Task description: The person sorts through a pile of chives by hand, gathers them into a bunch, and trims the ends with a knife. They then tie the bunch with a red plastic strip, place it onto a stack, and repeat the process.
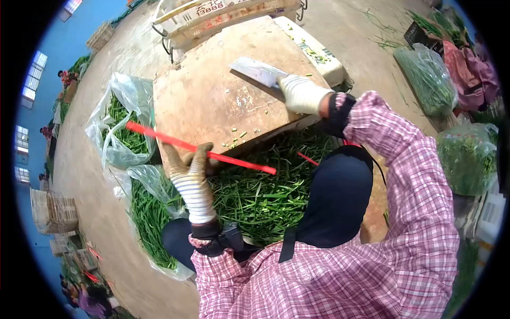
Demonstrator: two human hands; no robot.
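In a striped glove, my left hand (pixel 190 183) is closed on a long, flat red strip (pixel 239 161) at the near left edge of a worn wooden board (pixel 199 87). My gloved right hand (pixel 303 94) grips the handle of a cleaver (pixel 256 70), its broad blade over the board's right half. Small cut green pieces (pixel 229 144) lie scattered near the board's front edge. Below, between my knees, is a heap of long, thin green leaves (pixel 260 202) with another bit of red strip (pixel 308 158) on top.
Clear plastic bags (pixel 133 90) of greens stand at the left. Behind the board is a white plastic crate (pixel 223 18), beside a pale block (pixel 308 48) with green scraps. More bagged greens (pixel 427 80) lie at the right. Several people work along the far left.
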